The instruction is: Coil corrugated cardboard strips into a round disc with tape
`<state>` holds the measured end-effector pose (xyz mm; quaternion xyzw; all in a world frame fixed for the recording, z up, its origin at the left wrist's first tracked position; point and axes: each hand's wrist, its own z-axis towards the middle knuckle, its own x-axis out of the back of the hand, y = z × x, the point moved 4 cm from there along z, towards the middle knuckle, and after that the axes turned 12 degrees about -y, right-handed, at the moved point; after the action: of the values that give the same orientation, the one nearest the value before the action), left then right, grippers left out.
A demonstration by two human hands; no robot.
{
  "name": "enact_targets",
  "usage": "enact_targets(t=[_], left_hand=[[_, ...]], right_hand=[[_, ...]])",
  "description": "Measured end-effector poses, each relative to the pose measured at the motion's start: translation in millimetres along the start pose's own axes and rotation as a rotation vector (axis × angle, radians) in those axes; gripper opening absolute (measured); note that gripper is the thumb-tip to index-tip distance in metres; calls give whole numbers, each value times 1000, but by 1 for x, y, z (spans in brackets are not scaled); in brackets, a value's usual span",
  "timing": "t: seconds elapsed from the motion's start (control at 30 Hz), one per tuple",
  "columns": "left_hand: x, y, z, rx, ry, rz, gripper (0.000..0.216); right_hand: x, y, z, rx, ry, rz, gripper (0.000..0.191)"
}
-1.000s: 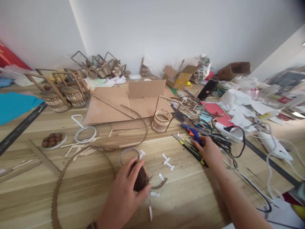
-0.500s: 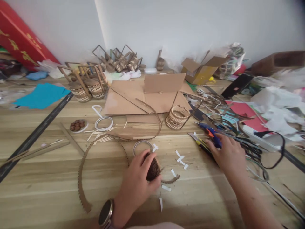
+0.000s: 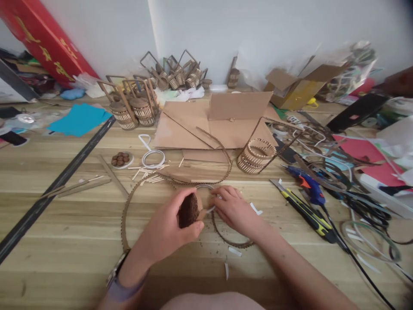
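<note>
My left hand is curled around a small round piece of coiled brown corrugated cardboard, its dark ridged side turned toward me. Close to it, my right hand has its fingers bent together at the right edge of a white ring. What those fingertips pinch, if anything, is hidden. A toothed cardboard strip curves out below the right hand. Another long toothed strip loops around to the left. White paper bits lie nearby.
Right of my hands lie a yellow-black utility knife and a blue glue gun with its cord. A slatted bucket with a tall handle stands behind, beside cardboard sheets. Small sticks and a dish of brown balls are left.
My right hand has left the glue gun and come left to the white ring. My left hand has turned the coiled piece. The whole view has shifted somewhat.
</note>
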<state>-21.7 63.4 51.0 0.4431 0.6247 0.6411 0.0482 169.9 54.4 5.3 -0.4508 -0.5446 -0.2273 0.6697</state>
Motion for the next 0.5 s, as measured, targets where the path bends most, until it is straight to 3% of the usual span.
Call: enact_targets(t=[0.2,0.3,0.5], left_hand=[[-4,0,-1,-69,-448,39,68],[-13,3,2,-134,-600,-6,66],[-23,8,7,-139,-584,-32,67]], right_hand=[[25,10,-12,89,51,257,19],[27,15,-22,111,92,380,19],[19,17,-33,44,214,449,28]])
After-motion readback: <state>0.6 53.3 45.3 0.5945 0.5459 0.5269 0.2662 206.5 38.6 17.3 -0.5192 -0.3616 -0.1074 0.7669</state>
